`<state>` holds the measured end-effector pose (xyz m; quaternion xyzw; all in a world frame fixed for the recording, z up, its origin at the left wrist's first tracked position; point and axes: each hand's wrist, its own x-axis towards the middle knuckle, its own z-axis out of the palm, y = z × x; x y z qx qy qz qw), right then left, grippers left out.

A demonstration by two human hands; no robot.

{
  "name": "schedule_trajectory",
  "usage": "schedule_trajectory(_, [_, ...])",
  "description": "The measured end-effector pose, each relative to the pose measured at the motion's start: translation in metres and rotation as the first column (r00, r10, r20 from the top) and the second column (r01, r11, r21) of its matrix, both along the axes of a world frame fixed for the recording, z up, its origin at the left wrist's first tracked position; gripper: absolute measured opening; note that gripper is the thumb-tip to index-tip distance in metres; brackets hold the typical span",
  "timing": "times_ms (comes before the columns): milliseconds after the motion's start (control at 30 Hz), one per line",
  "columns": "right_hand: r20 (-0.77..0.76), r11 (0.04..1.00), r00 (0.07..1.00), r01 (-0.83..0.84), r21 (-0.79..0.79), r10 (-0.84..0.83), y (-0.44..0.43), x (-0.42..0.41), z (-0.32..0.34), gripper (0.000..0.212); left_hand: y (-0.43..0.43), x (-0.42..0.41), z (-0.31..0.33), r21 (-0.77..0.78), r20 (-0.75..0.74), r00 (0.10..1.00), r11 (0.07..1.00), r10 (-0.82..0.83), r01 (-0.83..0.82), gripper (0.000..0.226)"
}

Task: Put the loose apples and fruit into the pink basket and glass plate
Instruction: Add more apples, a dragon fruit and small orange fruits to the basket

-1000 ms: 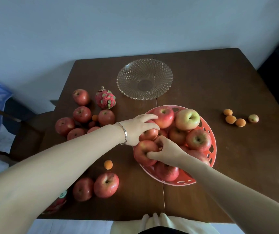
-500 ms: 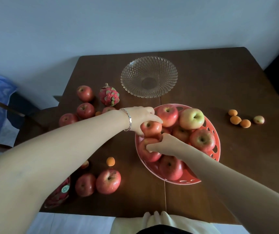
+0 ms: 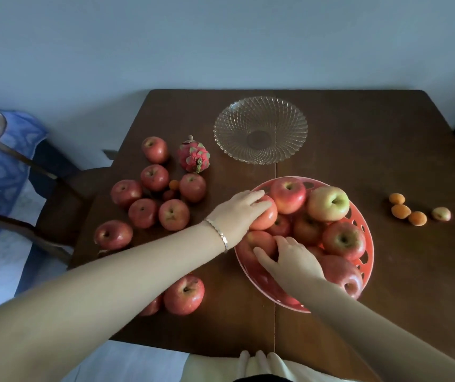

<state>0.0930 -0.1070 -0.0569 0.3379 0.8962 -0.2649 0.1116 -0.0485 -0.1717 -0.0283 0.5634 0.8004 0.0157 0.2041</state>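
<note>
The pink basket [image 3: 368, 253] sits near the middle of the table, heaped with several apples. My left hand [image 3: 238, 213] wraps over a red apple [image 3: 266, 217] at the basket's left rim. My right hand [image 3: 289, 257] grips another red apple [image 3: 259, 241] just below it, also in the basket. The glass plate [image 3: 260, 129] stands behind the basket with nothing on it. Several loose red apples [image 3: 174, 215] lie left of the basket, with a dragon fruit [image 3: 193, 157] behind them. One more loose apple [image 3: 184, 295] lies near the front edge.
Small orange fruits [image 3: 405, 210] and a pale one [image 3: 441, 214] lie on the table's right side. A tiny orange fruit [image 3: 174, 184] sits among the left apples. A wooden chair [image 3: 55, 194] with a blue cloth stands left of the table [image 3: 386, 150].
The view has shifted so the table sits lower and more to the right. My left hand has pressed its apple lower into the basket; my right hand has spread over the apple beneath it.
</note>
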Motion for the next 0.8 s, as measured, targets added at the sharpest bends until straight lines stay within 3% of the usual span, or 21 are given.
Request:
schedule_trajectory(167, [0.033,0.999,0.999,-0.038,0.032,0.037,0.003,-0.006,0.000,0.052,-0.011,0.007,-0.022,0.066,0.043,0.997,0.996,0.064,-0.066,0.072])
schedule_trajectory(300, [0.094,0.997,0.994,-0.044,-0.056,0.049,0.006,-0.010,0.008,0.057,-0.025,0.003,-0.006,0.122,0.210,0.966,0.977,0.149,-0.177,0.068])
schedule_trajectory(400, [0.001,0.999,0.999,-0.039,-0.008,0.039,0.006,-0.021,0.036,0.047,-0.062,-0.006,0.003,0.229,0.120,0.933,0.905,0.338,-0.358,0.058])
schedule_trajectory(467, [-0.127,0.994,0.986,-0.101,0.043,0.106,-0.002,-0.035,0.055,0.031,-0.098,-0.015,0.000,0.267,0.024,0.825,0.792,0.564,-0.549,0.052])
schedule_trajectory(567, [-0.290,0.969,0.931,-0.244,-0.048,0.221,-0.021,-0.056,0.070,0.035,-0.149,-0.033,-0.006,0.046,-0.166,0.520,0.533,0.838,-0.845,0.068])
schedule_trajectory(633, [-0.271,0.946,0.923,-0.310,-0.098,0.274,-0.035,-0.067,0.070,0.041,-0.184,-0.038,-0.015,-0.180,-0.238,0.355,0.318,0.904,-0.931,0.092])
schedule_trajectory(700, [-0.229,0.935,0.929,-0.326,-0.142,0.289,-0.042,-0.071,0.062,0.045,-0.213,-0.037,-0.029,-0.309,-0.253,0.318,0.236,0.914,-0.921,0.102])
schedule_trajectory(800, [-0.187,0.935,0.945,-0.302,-0.188,0.268,-0.043,-0.069,0.049,0.045,-0.235,-0.034,-0.043,-0.374,-0.192,0.344,0.256,0.919,-0.891,0.098])
